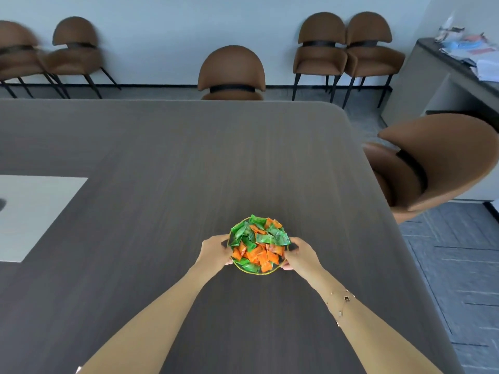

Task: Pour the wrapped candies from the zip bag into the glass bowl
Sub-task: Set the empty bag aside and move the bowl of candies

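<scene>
While both arms reach forward over the table, the left hand cups the left side of the bowl and the right hand cups the right side, fingers curled against the glass, so the bowl is gripped between them. A thin bracelet circles the right wrist. The bowl stands on the dark wood-grain top, near its right edge, heaped with green and orange candies up past the gold-tinted rim. No zip bag shows. A pale inset panel lies far left in the table. Brown chairs stand along the far wall and at the table's right, and a cluttered counter sits in the right corner.
</scene>
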`<state>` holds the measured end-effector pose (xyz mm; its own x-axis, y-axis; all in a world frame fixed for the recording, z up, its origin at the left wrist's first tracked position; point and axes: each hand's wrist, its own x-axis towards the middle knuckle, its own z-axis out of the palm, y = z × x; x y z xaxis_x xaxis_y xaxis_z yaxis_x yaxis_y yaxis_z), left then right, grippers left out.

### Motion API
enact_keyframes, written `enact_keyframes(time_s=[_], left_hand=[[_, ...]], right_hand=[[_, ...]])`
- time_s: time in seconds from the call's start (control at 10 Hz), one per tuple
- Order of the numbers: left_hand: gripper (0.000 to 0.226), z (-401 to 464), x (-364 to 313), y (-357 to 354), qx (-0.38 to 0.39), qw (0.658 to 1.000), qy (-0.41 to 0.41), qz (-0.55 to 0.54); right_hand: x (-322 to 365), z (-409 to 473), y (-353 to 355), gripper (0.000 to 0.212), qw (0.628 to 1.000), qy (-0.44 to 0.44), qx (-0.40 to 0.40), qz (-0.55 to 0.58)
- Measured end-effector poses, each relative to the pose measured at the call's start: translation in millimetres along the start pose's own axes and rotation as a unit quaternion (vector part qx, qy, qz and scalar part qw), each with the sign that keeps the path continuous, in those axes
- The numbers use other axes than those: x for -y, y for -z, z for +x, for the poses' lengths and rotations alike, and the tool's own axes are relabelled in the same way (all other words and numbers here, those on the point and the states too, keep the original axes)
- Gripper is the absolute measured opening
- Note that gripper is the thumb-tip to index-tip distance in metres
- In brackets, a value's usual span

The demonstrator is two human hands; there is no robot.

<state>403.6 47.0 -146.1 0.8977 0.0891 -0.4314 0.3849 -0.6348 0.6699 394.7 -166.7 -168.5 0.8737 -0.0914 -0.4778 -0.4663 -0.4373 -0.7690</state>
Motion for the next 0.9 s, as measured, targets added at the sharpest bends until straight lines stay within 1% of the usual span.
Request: enact_keyframes(time_s=[0.2,0.5,0.6,0.8,0.9], left_hand=[[0.04,14,4,-8,-0.023,1.0,0.003,-0.001],[0.039,20,1,-7,-0.028,0.999,0.002,-0.017],[0.04,23,3,-8,-0.033,0.999,0.005,-0.022],[0.041,24,2,-5,-0.018,0.999,0.011,-0.027],[0.045,14,4,0,-0.036,0.999,0.009,-0.005]], right_hand=[[2,6,1,0.031,1.0,0.004,-0.005,-0.008],[8,14,0,0.033,1.0,0.011,-0.009,-0.022],[7,13,0,0.033,1.0,0.009,-0.01,-0.015],[6,15,-1,0.03,1.0,0.0,-0.006,0.007],[2,17,0,0.034,0.999,-0.019,0.003,0.045]])
